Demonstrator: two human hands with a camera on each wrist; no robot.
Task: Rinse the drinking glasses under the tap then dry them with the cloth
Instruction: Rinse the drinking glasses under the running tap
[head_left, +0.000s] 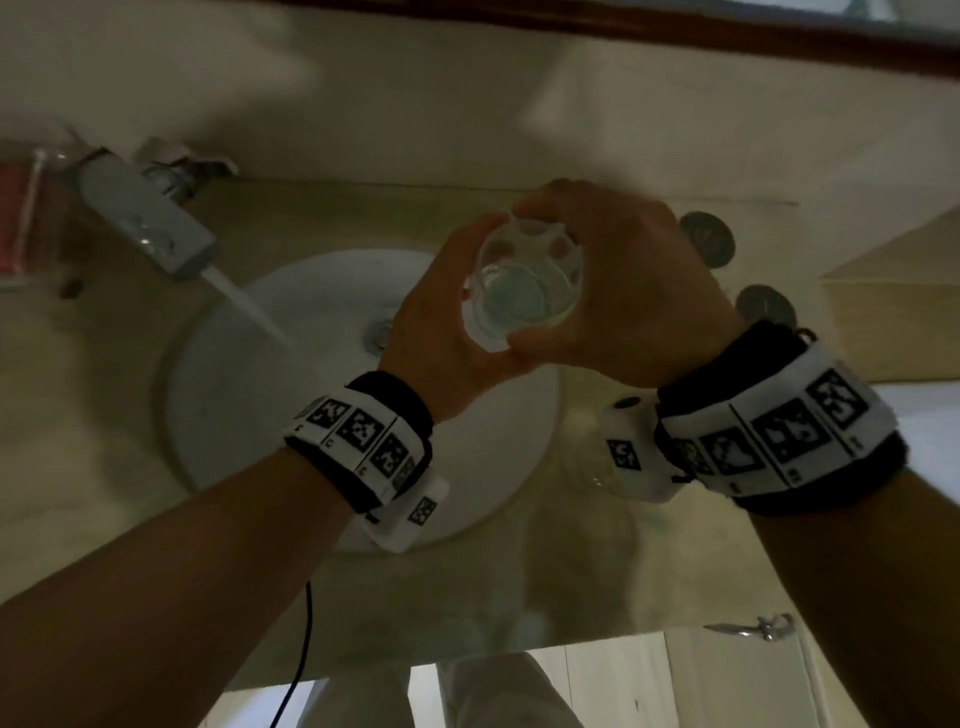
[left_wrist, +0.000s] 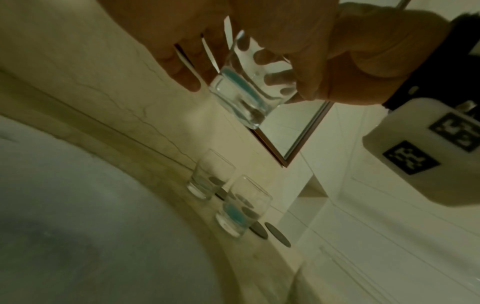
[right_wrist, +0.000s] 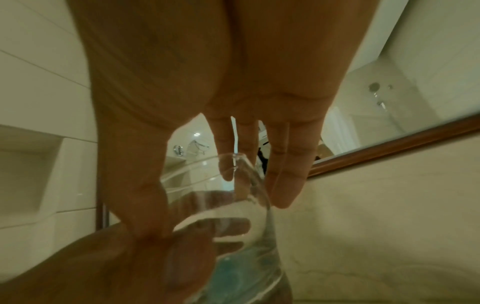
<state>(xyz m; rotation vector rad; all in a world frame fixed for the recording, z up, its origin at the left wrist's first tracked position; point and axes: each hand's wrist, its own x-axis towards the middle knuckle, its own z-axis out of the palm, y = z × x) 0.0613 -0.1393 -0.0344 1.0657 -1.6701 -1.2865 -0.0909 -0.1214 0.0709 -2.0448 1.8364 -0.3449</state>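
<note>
I hold one drinking glass (head_left: 522, 291) between both my hands above the round white basin (head_left: 249, 395), its mouth turned up toward my head and a little clear water lying in its bottom. My left hand (head_left: 441, 322) cups it from the left, the thumb and fingers curled round the wall; through the clear side, in the left wrist view, I see my fingertips (left_wrist: 262, 56) pressed against the glass (left_wrist: 246, 86). My right hand (head_left: 623, 291) wraps it from the right and from the far side, its fingers (right_wrist: 283, 164) bent over the rim and its thumb lying along the near wall, touching my left thumb, so both hands grip the same glass (right_wrist: 233, 216). To the left of my left hand the tap (head_left: 150, 228) is running, and its stream (head_left: 244, 304) falls slantwise into the basin, well apart from the glass I hold. Below my fingers, on the beige stone counter (left_wrist: 161, 164) at the basin's edge, two more glasses (left_wrist: 211, 174) stand upright, the second (left_wrist: 241, 207) just beside the first, with dark round discs (left_wrist: 276, 234) lying near their bases; what those discs are I cannot tell. Beyond my right hand the wood-framed mirror (right_wrist: 389, 148) hangs on the wall. I cannot make out a cloth in any view.
</note>
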